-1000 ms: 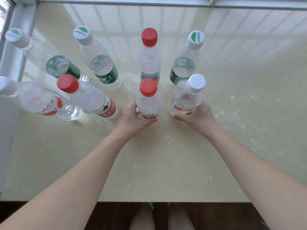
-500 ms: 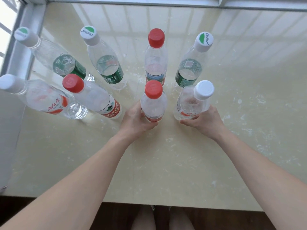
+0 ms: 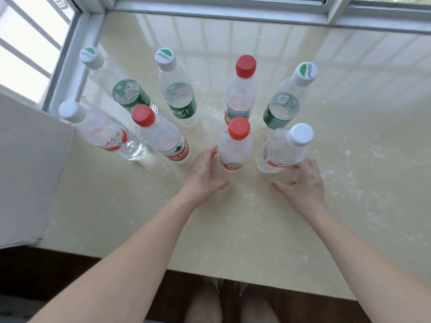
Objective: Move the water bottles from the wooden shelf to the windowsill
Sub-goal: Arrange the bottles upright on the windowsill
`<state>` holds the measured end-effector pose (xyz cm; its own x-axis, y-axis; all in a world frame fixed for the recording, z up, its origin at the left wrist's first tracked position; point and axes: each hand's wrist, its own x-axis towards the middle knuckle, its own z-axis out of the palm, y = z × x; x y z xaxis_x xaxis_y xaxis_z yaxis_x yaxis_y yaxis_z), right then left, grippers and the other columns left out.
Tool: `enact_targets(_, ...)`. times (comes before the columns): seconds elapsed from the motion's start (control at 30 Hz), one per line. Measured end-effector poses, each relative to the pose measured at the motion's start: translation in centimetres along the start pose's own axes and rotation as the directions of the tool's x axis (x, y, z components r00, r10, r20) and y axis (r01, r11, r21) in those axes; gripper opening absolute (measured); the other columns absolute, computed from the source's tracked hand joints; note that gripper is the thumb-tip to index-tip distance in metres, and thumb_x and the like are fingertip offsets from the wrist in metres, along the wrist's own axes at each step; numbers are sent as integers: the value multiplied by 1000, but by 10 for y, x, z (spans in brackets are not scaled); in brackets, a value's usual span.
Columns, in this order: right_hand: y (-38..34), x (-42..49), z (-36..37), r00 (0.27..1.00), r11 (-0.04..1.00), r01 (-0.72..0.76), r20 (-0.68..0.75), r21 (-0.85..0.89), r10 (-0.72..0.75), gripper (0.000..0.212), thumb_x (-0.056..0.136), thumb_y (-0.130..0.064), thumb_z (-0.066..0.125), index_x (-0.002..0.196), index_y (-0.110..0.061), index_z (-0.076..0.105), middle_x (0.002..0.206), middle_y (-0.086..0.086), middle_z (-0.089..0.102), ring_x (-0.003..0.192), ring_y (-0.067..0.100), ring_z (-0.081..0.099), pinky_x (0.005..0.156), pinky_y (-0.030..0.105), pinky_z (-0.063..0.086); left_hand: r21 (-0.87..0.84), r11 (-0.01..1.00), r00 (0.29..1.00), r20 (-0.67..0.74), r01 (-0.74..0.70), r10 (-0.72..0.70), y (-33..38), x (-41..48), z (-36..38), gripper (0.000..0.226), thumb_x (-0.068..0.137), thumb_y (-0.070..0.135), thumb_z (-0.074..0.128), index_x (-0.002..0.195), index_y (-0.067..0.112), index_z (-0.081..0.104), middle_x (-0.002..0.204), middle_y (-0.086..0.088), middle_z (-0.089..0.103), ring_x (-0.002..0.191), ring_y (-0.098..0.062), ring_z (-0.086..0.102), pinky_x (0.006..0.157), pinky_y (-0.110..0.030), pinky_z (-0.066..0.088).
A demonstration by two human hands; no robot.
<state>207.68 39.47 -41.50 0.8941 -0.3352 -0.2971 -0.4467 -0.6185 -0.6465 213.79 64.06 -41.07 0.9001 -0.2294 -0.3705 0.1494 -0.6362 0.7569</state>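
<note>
Big cream windowsill w/ pale scuffs and streaks takes up most of the view, grey window frame along the far edge and up the left side.

8 water bottles on the sill, all upright, in 2 rows. Back row L to R: green-label bottle w/ white/green cap, another green-label one, red-cap bottle w/ a red and blue label, then a third green-label bottle. Front row L to R: white-cap bottle w/ red-and-white label, red-cap bottle w/ a red label, shorter red-cap bottle, and a white-cap bottle on the right end.

Both bare forearms reach in from the bottom. Left hand is just beside the shorter red-cap bottle, fingers spread and released, thumb pointing right, not wrapped round it; top fingers prob brushing the side, can't tell for sure. Right hand sits near the base of the right-end white-cap bottle, fingers loose and released too, fingertips right at the bottle's lower right side, thumb stretched left across the sill.

Dark floor below the sill's near edge.
</note>
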Motion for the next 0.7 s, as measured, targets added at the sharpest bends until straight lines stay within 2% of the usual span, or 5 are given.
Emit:
enact_targets(0.07, 3, -31, 0, 987, 991, -127, -100, -33, 123, 69, 73, -26, 83, 134, -25, 50, 126, -4, 48, 105, 16, 57, 84, 37, 51, 119, 992, 999, 9, 31, -32, -9, -26, -12, 84, 73, 18, 83, 144, 13, 39, 143, -3, 47, 131, -20, 44, 107, -33, 37)
enact_targets(0.13, -3, -69, 3, 974, 981, -182, -149, -62, 171, 58, 78, -31, 78, 130, -25, 53, 125, -4, 53, 107, 18, 60, 82, 36, 50, 252, 964, 996, 14, 80, -87, -25, -58, -30, 72, 79, 25, 77, 141, 22, 40, 141, 4, 45, 126, -21, 46, 96, -36, 42)
enact_targets(0.3, -41, -123, 51, 998, 996, -60, -25, -70, 59, 35, 80, -26, 77, 111, -21, 63, 108, -3, 63, 104, 24, 63, 77, 34, 44, 354, 923, 988, -86, 150, -128, -83, -121, -89, 53, 80, 32, 75, 128, 23, 53, 128, 6, 52, 113, -22, 56, 84, -36, 49)
enact_targets(0.47, -119, -103, 106, 985, 989, 22, 167, 149, -48, 57, 79, -28, 80, 130, -27, 54, 121, -11, 56, 115, 11, 56, 97, 33, 46, 231, 933, 945, -240, 277, -222, -124, -124, -153, 61, 78, 34, 79, 131, 21, 52, 126, 1, 57, 119, -21, 53, 95, -33, 41)
enact_targets(0.7, -175, -45, 147, 992, 920, -16, 119, 391, -34, 92, 74, -14, 84, 150, -23, 32, 151, -4, 40, 131, 14, 46, 107, 27, 39, -115, 989, 958, -260, 91, -118, -114, -51, -186, 87, 66, 30, 89, 137, 20, 40, 134, 4, 51, 122, -9, 49, 97, -24, 41)
